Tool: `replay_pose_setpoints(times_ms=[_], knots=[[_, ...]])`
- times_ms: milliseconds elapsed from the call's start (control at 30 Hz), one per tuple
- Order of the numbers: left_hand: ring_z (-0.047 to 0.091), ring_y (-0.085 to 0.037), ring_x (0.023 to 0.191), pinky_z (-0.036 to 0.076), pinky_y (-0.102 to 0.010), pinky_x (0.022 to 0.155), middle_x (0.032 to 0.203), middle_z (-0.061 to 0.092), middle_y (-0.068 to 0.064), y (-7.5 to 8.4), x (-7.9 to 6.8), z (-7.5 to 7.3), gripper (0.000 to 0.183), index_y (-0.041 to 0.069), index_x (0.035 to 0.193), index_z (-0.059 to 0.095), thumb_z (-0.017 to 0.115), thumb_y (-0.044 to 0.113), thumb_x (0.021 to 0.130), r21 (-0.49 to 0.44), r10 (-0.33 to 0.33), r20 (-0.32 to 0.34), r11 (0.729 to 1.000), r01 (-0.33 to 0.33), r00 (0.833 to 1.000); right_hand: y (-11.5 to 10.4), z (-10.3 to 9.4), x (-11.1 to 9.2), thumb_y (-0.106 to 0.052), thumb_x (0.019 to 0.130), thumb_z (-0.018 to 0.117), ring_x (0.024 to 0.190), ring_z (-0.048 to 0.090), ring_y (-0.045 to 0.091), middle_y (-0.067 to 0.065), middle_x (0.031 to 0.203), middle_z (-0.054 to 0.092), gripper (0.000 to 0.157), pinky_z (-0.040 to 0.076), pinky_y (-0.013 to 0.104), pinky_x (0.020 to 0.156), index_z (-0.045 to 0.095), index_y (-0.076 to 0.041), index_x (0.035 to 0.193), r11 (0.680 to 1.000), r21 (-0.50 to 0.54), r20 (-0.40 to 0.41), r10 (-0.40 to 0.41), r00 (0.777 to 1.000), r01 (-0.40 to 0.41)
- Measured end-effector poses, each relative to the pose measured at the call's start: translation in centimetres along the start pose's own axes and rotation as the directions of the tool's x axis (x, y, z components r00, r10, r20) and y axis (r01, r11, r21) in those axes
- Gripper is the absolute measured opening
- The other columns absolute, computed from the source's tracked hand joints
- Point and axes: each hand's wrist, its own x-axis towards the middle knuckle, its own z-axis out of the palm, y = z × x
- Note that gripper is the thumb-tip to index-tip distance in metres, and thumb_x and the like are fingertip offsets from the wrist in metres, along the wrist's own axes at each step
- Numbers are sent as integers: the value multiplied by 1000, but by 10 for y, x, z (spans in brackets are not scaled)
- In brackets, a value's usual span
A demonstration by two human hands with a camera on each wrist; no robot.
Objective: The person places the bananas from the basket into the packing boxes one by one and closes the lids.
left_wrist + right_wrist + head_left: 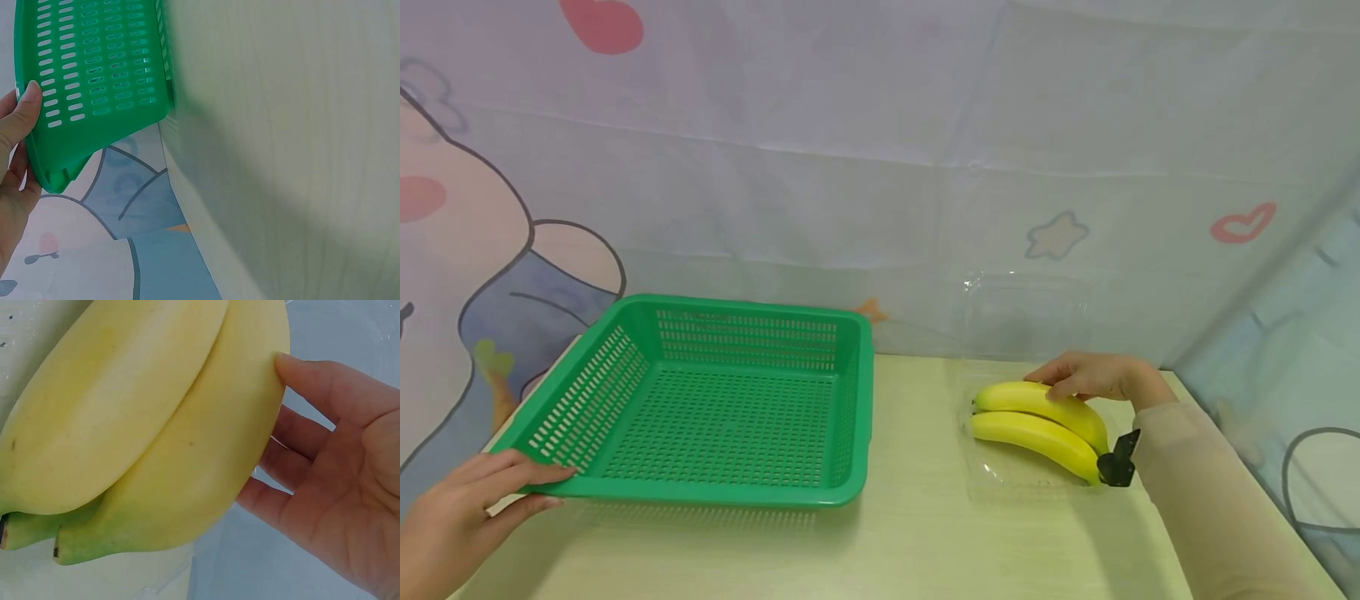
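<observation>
At the near left corner of a green plastic basket (730, 492), my left hand (471, 504) pinches the rim, thumb and fingers on either side of it. The left wrist view shows that hand (15, 144) on the rim beside the slotted wall (94, 62). Two yellow bananas (1033, 437) with greenish ends lie side by side in a clear plastic clamshell box (1000, 475). My right hand (1086, 375) grips the farther banana (206, 444) from its far side. Its thumb presses on the peel and the fingers reach behind, their tips hidden.
The box's clear lid (1026, 312) stands raised against the patterned cloth (820, 208) behind the table. A pale wooden table (917, 533) carries the basket and box. A small black device (1118, 461) sits by the right sleeve (1202, 492).
</observation>
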Motion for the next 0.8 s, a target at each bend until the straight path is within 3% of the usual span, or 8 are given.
replay_pose_setpoints(times_ms=[233, 800], knots=[[46, 10, 74, 32, -9, 54, 77, 57, 15, 0, -1, 1, 60, 11, 80, 71, 38, 60, 90, -14, 3, -2, 1000, -3, 1000, 7, 5, -2, -16, 93, 56, 120, 44, 34, 21, 137, 44, 46, 37, 52, 98, 46, 4, 134, 999, -21, -148, 21, 989, -24], [48, 12, 79, 40, -7, 62, 81, 57, 16, -3, -2, 0, 56, 12, 84, 70, 41, 59, 88, -68, -11, 37, 998, 13, 999, 11, 7, -5, -19, 95, 54, 125, 38, 40, 24, 139, 40, 51, 35, 55, 99, 41, 7, 136, 1000, -24, -185, 3, 983, -8]])
